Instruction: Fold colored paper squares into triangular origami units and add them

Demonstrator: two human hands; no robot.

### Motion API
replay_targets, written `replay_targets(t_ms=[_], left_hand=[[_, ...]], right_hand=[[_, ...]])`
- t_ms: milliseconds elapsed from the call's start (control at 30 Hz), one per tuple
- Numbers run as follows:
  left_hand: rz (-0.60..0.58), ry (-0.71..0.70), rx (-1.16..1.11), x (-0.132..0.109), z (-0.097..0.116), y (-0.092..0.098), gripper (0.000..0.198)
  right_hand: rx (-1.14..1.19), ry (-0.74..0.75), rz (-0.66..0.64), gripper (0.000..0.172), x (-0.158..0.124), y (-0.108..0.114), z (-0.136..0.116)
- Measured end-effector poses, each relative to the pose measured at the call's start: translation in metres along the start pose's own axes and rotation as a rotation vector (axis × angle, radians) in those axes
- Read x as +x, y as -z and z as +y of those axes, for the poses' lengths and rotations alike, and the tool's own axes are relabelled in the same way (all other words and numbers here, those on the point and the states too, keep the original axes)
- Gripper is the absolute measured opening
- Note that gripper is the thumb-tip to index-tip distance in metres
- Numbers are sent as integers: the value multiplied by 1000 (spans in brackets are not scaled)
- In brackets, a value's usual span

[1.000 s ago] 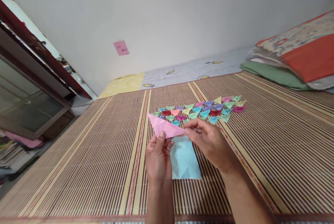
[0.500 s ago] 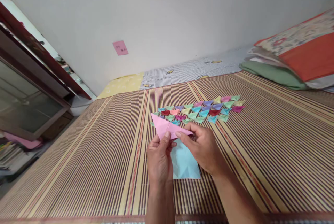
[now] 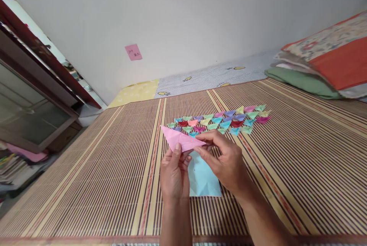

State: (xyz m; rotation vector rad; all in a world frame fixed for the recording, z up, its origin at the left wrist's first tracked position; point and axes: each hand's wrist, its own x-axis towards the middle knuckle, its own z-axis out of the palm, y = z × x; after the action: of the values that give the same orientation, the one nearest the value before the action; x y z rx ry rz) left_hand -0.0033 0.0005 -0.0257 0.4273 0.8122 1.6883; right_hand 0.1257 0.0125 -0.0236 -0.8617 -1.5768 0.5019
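Observation:
A pink sheet of paper (image 3: 178, 139), folded into a triangle, is held up above the mat between both hands. My left hand (image 3: 174, 169) pinches its lower edge, thumb on the front and fingers behind. My right hand (image 3: 225, 156) is closed at the triangle's right corner, thumb and index finger on the paper. Beneath the hands lies a creased light blue sheet of paper (image 3: 205, 179), partly covered by them. Just beyond, small folded paper pieces (image 3: 212, 126) in several colours lie in slanting rows, some hidden behind the pink paper.
A striped bamboo mat (image 3: 109, 169) spreads under everything. Folded bedding (image 3: 304, 81) is stacked at the back right, with an orange patterned cloth (image 3: 341, 62) on top. A pink note (image 3: 133, 52) is stuck on the wall. At the left stands a glass-fronted cabinet (image 3: 28, 112).
The pink paper has shifted slightly left. My right index finger has come over the front of its right corner, and the right hand has turned a little.

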Motion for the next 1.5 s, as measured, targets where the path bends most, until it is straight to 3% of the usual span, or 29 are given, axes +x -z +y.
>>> replay_targets(t_ms=[433, 633, 800, 1033, 1300, 1500], left_hand=[[-34, -41, -4, -2, 0, -3, 33], [-102, -62, 41, -4, -2, -2, 24], [-120, -92, 94, -5, -4, -4, 14], [-190, -108, 202, -8, -5, -5, 20], [-240, -181, 368, -8, -8, 1, 14], [-142, -211, 383, -5, -8, 4, 16]], right_hand=[[-53, 104, -87, 25, 2, 5, 0], [-58, 150, -34, 22, 3, 5, -3], [-107, 148, -19, 35, 3, 4, -5], [-66, 110, -35, 12, 4, 7, -5], [-45, 60, -16, 21, 4, 5, -8], [-3, -5, -36, 16, 4, 1, -7]])
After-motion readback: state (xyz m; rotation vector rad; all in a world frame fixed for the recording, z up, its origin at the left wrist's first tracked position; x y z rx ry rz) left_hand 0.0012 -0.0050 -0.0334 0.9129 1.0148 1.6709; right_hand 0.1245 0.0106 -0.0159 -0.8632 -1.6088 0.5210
